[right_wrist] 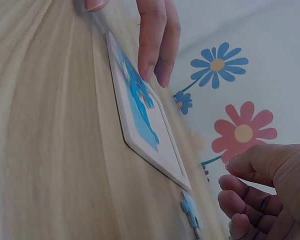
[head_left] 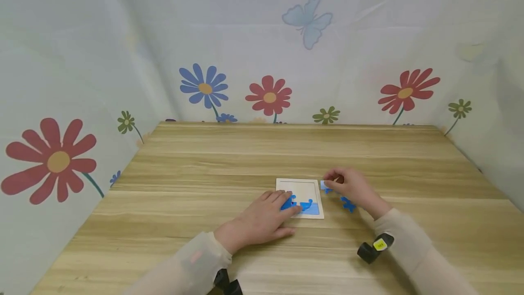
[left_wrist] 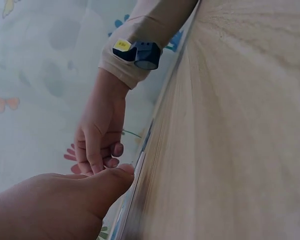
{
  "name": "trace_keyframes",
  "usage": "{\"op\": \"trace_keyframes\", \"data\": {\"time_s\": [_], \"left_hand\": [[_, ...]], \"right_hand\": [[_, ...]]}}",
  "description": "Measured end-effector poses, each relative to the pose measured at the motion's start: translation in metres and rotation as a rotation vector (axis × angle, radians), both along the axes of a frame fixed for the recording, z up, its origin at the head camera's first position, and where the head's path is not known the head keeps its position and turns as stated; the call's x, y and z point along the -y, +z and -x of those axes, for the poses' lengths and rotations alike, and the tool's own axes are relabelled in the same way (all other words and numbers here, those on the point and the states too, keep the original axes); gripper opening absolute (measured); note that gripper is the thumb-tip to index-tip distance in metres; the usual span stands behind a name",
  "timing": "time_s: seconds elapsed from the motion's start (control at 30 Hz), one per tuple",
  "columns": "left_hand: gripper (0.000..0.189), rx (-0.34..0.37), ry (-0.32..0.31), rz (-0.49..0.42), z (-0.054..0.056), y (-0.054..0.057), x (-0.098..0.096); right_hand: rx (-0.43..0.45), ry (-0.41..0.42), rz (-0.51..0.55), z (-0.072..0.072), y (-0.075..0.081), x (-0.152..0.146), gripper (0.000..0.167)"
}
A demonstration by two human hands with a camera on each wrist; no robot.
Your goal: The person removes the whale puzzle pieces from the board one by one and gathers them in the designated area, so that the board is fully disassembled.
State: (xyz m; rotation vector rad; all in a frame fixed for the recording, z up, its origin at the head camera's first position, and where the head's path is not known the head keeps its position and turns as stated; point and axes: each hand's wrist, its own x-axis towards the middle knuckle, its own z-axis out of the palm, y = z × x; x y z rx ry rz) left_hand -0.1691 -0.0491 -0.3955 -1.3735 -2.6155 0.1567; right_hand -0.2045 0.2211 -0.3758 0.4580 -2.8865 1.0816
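Observation:
A square puzzle tray (head_left: 300, 186) with a pale rim lies on the table, blue pieces (head_left: 309, 208) filling its near part. My left hand (head_left: 262, 217) rests over the tray's left side, fingers straight, fingertips at the blue pieces; its thumb shows large in the left wrist view. Just past the tray's right edge lies a light-and-dark blue puzzle piece (head_left: 324, 186). Over it is my right hand (head_left: 354, 189), its fingers loosely bent. In the right wrist view, the right thumb and fingers (right_wrist: 240, 185) hold nothing and sit apart from the loose piece (right_wrist: 190, 209).
Another darker blue puzzle piece (head_left: 348, 204) lies under the right hand's near side. The wooden table (head_left: 204, 149) ends at a white cloth backdrop (head_left: 245, 35) printed with flowers. Black wrist cameras (head_left: 370, 251) stick out from the sleeves.

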Motion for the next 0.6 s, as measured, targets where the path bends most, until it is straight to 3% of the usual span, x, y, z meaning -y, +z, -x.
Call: {"op": "trace_keyframes", "data": {"time_s": [0.33, 0.6], "left_hand": [[0.057, -0.033, -0.001, 0.002, -0.009, -0.001, 0.003], [0.061, -0.067, -0.020, 0.012, -0.016, -0.005, 0.004]], "right_hand": [[-0.041, 0.068, 0.061, 0.006, -0.008, 0.022, 0.013], [0.005, 0.086, 0.054, 0.007, -0.012, 0.039, 0.015]]}}
